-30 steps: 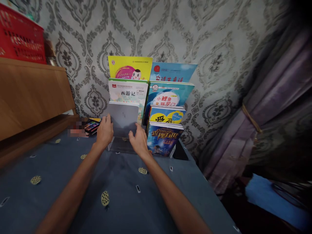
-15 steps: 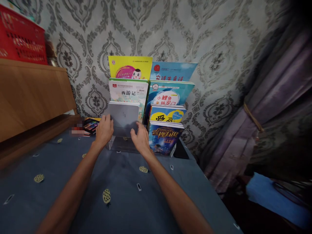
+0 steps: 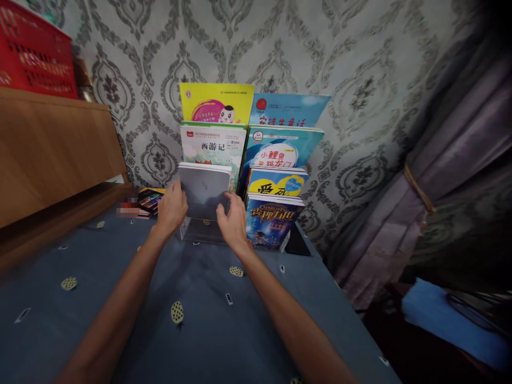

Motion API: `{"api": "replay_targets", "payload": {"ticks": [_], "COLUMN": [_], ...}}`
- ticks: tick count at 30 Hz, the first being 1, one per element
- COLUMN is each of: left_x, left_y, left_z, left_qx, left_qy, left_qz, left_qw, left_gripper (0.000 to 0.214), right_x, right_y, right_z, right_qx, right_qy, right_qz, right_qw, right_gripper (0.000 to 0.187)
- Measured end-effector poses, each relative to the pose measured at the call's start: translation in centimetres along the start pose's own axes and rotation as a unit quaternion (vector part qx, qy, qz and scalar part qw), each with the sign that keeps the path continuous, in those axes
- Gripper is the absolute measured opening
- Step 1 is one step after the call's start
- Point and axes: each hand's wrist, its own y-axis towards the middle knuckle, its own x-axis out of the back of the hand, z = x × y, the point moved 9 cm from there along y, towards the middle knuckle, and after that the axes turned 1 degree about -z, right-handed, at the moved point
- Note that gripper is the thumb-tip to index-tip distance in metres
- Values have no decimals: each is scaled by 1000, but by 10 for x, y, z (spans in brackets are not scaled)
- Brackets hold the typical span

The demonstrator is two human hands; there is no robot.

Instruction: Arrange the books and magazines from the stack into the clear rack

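Observation:
A plain grey notebook [image 3: 205,186] stands upright, leaning back a little, at the front of the left column of a clear stepped display stand [image 3: 202,232]. My left hand [image 3: 172,207] is closed at its left edge, fingertips hidden behind it. My right hand [image 3: 234,216] grips the right edge, with the thumb in front of the cover. Behind the notebook rise a white book [image 3: 214,145] and a yellow book [image 3: 216,96]. To the right, the stand's other column holds a dark blue book [image 3: 272,221], a blue-and-yellow book [image 3: 276,182], a teal book [image 3: 284,146] and a light blue book [image 3: 294,106].
A small pile of books [image 3: 148,201] lies left of the stand. A dark flat object [image 3: 298,242] rests at its right. The patterned cloth [image 3: 204,320] covers the surface. A wooden cabinet [image 3: 56,154] with a red basket [image 3: 38,56] stands left; a tied curtain [image 3: 384,240] hangs right.
The view has shifted slightly, so the stand and books sit a bit higher in the picture. Both hands stay at the grey notebook's sides, which sits in the same front tier.

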Motion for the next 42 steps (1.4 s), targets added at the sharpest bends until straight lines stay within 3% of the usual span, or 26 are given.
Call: {"api": "replay_targets", "payload": {"ticks": [9, 14, 16, 19, 23, 26, 33, 42], "left_x": [0, -7, -15, -35, -61, -74, -96, -96], "left_y": [-1, 1, 1, -4, -21, -34, -47, -35], "left_z": [0, 14, 26, 51, 92, 118, 153, 148], "left_qx": [7, 27, 37, 50, 73, 87, 112, 46], "left_qy": [-9, -6, 8, 61, 132, 146, 144, 202], "left_qz": [9, 5, 18, 63, 116, 123, 161, 161], "left_qw": [1000, 1000, 999, 995, 982, 978, 970, 965], "left_gripper": [54, 62, 60, 51, 46, 51, 60, 55], "right_x": [10, 9, -8, -48, -89, -104, -107, -107], "right_y": [-4, -15, -27, -59, -108, -129, -130, -130], "right_z": [8, 31, 40, 48, 45, 37, 33, 32], "right_qx": [-30, -11, 3, 17, 48, 57, 52, 51], "right_qy": [12, 34, 48, 35, -52, -89, -105, -96], "right_qz": [5, -3, 53, 190, 339, 414, 438, 437], "right_qw": [999, 999, 997, 981, 938, 904, 891, 893], "right_gripper": [33, 20, 18, 17, 16, 16, 20, 20]}}
